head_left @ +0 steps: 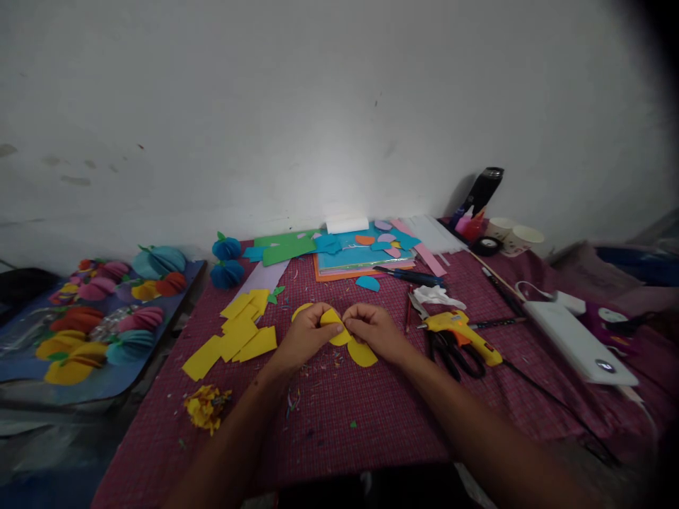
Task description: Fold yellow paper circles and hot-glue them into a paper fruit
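Over the middle of the table, my left hand [310, 331] pinches yellow paper discs [333, 322] between thumb and fingers. My right hand [373, 329] is closed on the right side of the same yellow pieces, its fingertips close to those of the left. One yellow round [362, 353] hangs below the right fingers, and another edge shows behind the left hand. How the discs are joined is hidden by the fingers. Left of my hands lie several yellow paper rectangles [238, 338], with a heap of yellow scraps [206, 408] nearer to me.
A yellow glue gun [460, 331] and black-handled scissors [456, 355] lie at the right, near a white power bank [581, 343]. Coloured paper sheets [347, 247] are at the back. Finished paper balls [159, 261] fill a blue board at the left. Paper cups [521, 240] stand back right.
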{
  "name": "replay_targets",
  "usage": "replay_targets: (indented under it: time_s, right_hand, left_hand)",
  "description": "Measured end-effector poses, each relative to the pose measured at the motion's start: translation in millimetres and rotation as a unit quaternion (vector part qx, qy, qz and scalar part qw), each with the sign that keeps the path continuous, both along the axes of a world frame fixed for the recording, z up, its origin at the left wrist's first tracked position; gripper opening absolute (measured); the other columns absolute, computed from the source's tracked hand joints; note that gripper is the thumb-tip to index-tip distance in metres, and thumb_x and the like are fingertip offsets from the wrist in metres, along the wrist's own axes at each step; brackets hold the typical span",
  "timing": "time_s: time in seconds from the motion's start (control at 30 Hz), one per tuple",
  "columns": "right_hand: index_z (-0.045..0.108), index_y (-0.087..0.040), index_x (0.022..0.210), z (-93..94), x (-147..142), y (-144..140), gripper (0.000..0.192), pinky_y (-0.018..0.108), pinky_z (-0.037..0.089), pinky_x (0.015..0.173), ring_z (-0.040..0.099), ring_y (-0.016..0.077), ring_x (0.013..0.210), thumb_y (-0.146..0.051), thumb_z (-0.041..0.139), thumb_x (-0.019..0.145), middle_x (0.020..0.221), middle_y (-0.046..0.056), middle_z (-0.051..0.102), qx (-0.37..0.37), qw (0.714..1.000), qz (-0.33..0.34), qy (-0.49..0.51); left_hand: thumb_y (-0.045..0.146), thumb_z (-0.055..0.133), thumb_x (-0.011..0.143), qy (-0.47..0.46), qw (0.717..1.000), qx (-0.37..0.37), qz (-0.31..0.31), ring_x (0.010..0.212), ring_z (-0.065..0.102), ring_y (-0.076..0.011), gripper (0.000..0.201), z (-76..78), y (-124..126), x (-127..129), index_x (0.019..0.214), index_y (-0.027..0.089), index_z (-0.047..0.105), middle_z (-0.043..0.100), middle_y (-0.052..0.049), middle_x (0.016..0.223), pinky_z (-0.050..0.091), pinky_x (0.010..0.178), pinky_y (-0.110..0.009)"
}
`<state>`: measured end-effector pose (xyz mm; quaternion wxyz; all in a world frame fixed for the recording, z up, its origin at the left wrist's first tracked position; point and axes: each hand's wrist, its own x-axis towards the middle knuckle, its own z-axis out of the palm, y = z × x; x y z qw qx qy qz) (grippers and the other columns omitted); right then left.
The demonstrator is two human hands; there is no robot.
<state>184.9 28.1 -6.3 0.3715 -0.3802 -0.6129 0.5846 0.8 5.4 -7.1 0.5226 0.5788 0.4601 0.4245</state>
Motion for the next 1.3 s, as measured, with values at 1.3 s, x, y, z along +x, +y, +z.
replay_targets:
  time_s: [1.3]
  right_hand:
    - [0.049, -0.02, 0.065, -12.8, -2.0, 1.2, 0.007, 0.022, 0.032, 0.054, 0.044, 0.0117, 0.06, -0.024, 0.051, 0.07, 0.064, -0.003, 0.05, 0.146, 0.982, -0.035, -0.114]
  left_hand:
    - [0.025, 0.071, 0.077, 0.055, 0.998, 0.029, -0.001, 0.064, 0.045, -0.0095, 0.015, -2.0, 2.9, 2.9, 0.081, 0.016, 0.06, 0.052, 0.004, 0.072, 0.035, 0.058, -0.021]
